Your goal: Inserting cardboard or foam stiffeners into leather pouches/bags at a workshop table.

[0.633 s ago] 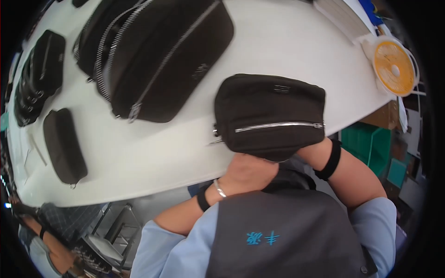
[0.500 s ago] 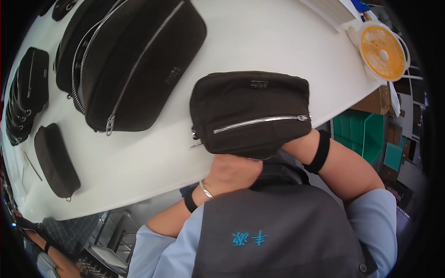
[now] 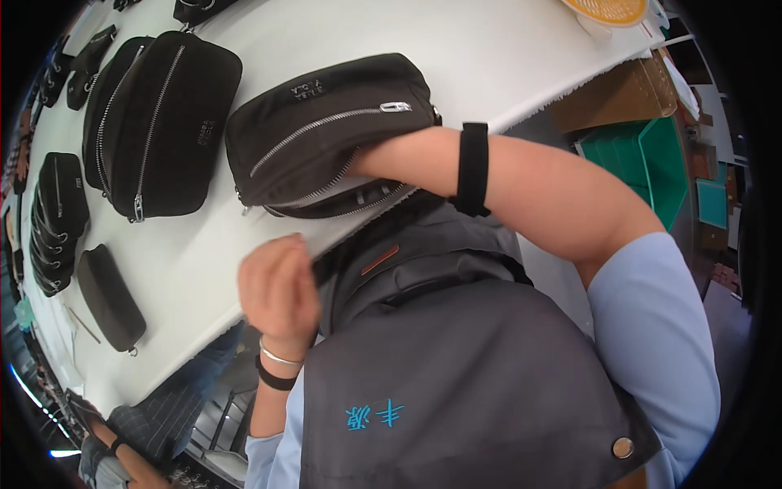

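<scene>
A black zip pouch (image 3: 342, 102) lies at the table's near edge, with a silver zip across its face and its toothed main opening gaping toward me. My right hand (image 3: 393, 156) reaches into that opening, and the pouch covers its fingers. Just off the table edge, below the pouch, my left hand (image 3: 279, 285) is raised with its back showing. Motion blurs its curled-looking fingers, and I make out nothing in them.
Larger black pouches (image 3: 175, 122) stand left of the pouch, beside a row of small black cases (image 3: 59, 216). A narrow black case (image 3: 112, 297) lies near the left corner. A yellow fan (image 3: 611, 10), cardboard box (image 3: 623, 94) and green bin (image 3: 643, 167) are at right; another person's arm (image 3: 134, 464) shows lower left.
The pouch has shifted left and its main opening now faces me. My right hand has gone into it. My left hand has come off the pouch, down and left. The view has also shifted.
</scene>
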The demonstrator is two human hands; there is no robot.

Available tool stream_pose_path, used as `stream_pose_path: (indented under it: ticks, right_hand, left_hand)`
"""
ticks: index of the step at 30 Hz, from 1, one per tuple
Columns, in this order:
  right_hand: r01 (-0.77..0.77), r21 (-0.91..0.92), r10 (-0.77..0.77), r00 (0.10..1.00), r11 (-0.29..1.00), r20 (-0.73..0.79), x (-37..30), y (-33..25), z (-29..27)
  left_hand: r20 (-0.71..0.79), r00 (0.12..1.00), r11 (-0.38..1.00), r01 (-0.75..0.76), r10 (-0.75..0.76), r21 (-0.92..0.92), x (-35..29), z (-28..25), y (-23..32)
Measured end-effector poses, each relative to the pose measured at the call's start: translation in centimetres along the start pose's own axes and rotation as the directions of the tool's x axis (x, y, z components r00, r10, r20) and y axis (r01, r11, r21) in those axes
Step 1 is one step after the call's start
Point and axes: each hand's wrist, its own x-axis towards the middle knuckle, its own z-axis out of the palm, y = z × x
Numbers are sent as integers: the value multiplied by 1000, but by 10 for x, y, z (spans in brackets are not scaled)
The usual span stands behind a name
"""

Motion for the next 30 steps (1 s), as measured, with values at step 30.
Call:
stream_pose_path:
  ticks: [30]
  right_hand:
    - [236, -201, -269, 950, 951, -160, -76, -27, -48]
  left_hand:
    - [417, 898, 904, -55, -141, 425, 152, -25, -21]
